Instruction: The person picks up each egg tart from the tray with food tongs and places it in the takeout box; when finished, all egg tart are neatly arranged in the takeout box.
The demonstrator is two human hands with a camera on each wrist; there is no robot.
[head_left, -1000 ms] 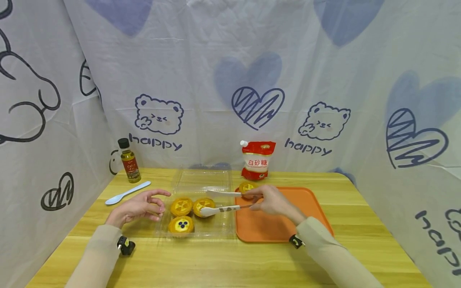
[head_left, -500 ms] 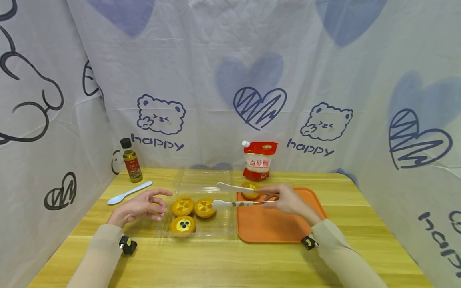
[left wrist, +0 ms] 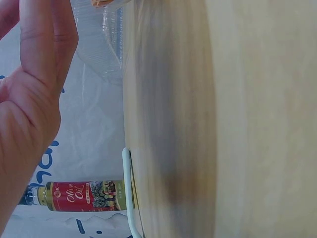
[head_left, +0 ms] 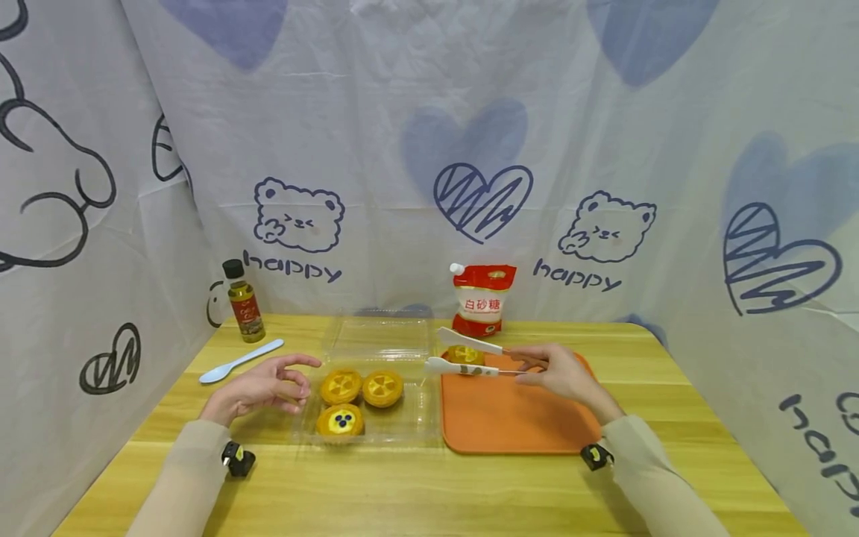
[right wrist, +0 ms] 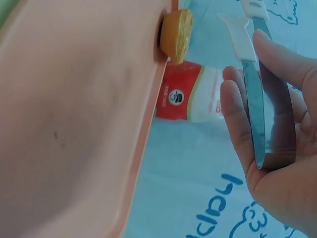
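Note:
My right hand holds a pair of metal tongs with white tips, thumb on one arm and fingers on the other. The tongs' arms stand apart with nothing between them, above the back-left part of the orange tray. Behind them one tart sits at that corner of the tray. My left hand is held beside the left edge of a clear plastic container, fingers loosely bent and holding nothing. Inside are two tarts with a wedge pattern and one tart with dark berries.
The container's raised clear lid leans at the back. A red and white sugar pouch stands behind the tray. At the left are an olive oil bottle and a pale blue spoon. Printed cloth surrounds the wooden table.
My right hand and the tongs have moved right, away from the tart at the right in the container to above the tray. That tart stays in the container. My left hand has hardly moved.

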